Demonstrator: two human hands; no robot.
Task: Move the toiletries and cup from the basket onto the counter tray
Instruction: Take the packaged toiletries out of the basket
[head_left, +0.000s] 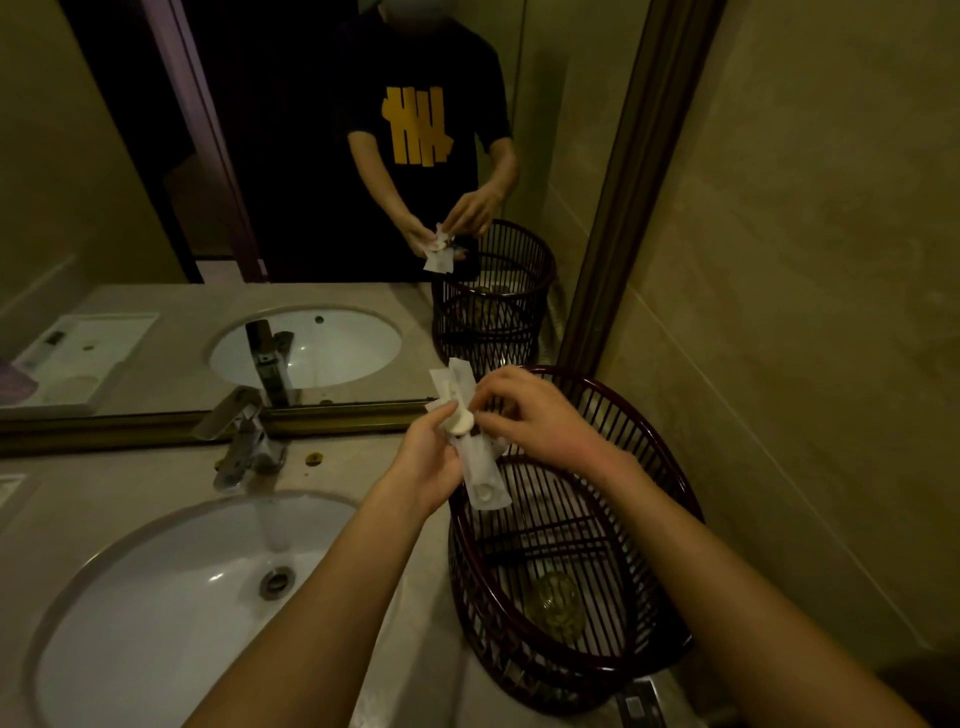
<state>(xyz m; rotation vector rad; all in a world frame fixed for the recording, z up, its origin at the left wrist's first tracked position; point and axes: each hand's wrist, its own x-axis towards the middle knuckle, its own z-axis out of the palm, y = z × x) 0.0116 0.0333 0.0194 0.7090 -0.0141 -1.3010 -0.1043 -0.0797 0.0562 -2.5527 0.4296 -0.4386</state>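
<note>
A dark red slatted basket (670, 467) stands on the counter at the right, against the wall. A clear glass cup (555, 605) lies at its bottom. Above the basket's left rim my left hand (428, 462) grips a bunch of white wrapped toiletry packets (480, 467), with a small round white piece among them. My right hand (535, 410) pinches the same bunch from the right. The tray shows only as a white rectangle in the mirror (78, 358) at the far left.
A white oval sink (171, 613) fills the lower left, with a chrome tap (244, 441) behind it. A framed mirror runs along the back. The wall stands close on the right. A small dark object (641, 701) lies in front of the basket.
</note>
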